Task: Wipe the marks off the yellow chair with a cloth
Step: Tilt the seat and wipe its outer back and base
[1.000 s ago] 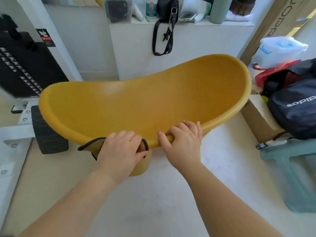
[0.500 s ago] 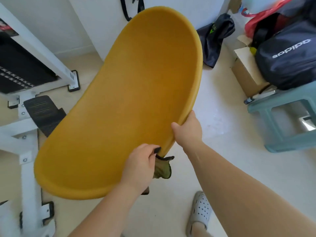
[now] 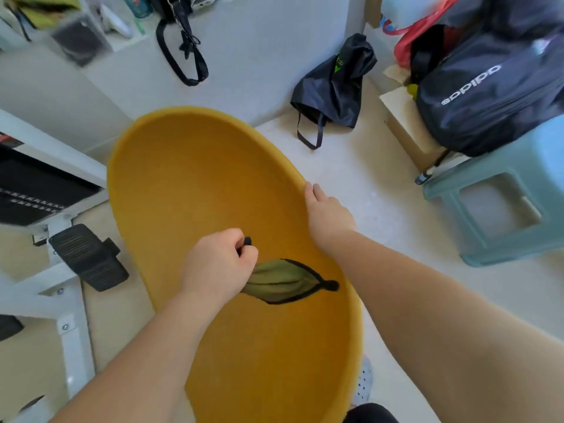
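The yellow chair (image 3: 195,184) is a smooth curved shell that fills the middle of the head view, its hollow side facing me. My left hand (image 3: 218,264) is over the inside of the shell, fingers closed on an olive-green cloth (image 3: 279,280) with black edging; the cloth hangs out to the right of the fist, against the seat. My right hand (image 3: 328,213) holds the chair's right rim, fingers curled over the edge. I see no clear marks on the yellow surface.
A pale blue plastic stool (image 3: 500,203) stands on the right, with a dark bag (image 3: 488,87) and a cardboard box (image 3: 406,123) behind it. A small black bag (image 3: 332,87) lies by the wall. A white exercise frame with a black pedal (image 3: 87,257) is on the left.
The chair has swung round so its long axis runs away from me. My left hand with the cloth came off the rim onto the inside. My right hand slid further up the right rim.
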Tool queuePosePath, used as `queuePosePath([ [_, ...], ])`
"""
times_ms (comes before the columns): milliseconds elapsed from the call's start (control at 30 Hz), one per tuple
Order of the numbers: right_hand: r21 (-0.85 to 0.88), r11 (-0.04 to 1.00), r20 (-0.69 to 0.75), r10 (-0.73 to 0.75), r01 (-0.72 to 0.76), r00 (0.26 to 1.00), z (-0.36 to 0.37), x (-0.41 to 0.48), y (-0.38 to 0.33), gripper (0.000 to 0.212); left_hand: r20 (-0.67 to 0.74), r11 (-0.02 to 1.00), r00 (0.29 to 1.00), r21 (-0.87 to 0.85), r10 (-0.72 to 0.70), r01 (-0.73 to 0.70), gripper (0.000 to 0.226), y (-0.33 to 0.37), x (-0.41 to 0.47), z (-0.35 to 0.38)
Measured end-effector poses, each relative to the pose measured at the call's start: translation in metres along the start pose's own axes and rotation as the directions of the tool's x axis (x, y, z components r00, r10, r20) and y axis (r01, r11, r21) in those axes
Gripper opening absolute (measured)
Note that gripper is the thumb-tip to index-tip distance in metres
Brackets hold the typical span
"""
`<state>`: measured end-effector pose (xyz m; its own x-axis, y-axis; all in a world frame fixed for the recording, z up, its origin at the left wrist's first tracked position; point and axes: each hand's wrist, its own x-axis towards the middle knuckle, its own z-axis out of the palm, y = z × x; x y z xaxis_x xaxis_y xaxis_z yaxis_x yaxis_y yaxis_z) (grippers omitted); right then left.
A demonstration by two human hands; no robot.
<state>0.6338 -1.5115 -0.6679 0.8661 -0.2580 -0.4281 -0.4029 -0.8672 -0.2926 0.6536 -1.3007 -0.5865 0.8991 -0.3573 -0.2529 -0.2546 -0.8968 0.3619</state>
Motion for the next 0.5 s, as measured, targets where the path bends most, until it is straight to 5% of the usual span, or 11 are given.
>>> queuePosePath([
  [167, -0.054, 0.993, -0.098, 0.100, -0.106, 0.990, 0.040, -0.007, -0.021, 0.093, 0.008, 0.940, 0.987, 0.304, 0.161, -0.155, 0.051, 0.010, 0.052, 0.014],
  [300, -0.111, 0.986, -0.201, 0.097, -0.122, 0.975, 0.060, 0.009, -0.025, 0.090, 0.063, 0.869, 0.949, 0.387, 0.308, -0.308, 0.047, -0.002, 0.109, 0.033],
  [433, -0.152, 0.972, -0.236, 0.139, -0.178, 0.962, 0.070, 0.010, -0.027, 0.091, 0.121, 0.803, 0.883, 0.375, 0.454, -0.464, 0.010, -0.016, 0.157, 0.036],
  [500, -0.110, 0.960, -0.269, 0.219, -0.256, 0.938, 0.070, 0.013, -0.039, 0.090, 0.182, 0.738, 0.854, 0.436, 0.488, -0.515, 0.041, -0.026, 0.180, 0.036],
])
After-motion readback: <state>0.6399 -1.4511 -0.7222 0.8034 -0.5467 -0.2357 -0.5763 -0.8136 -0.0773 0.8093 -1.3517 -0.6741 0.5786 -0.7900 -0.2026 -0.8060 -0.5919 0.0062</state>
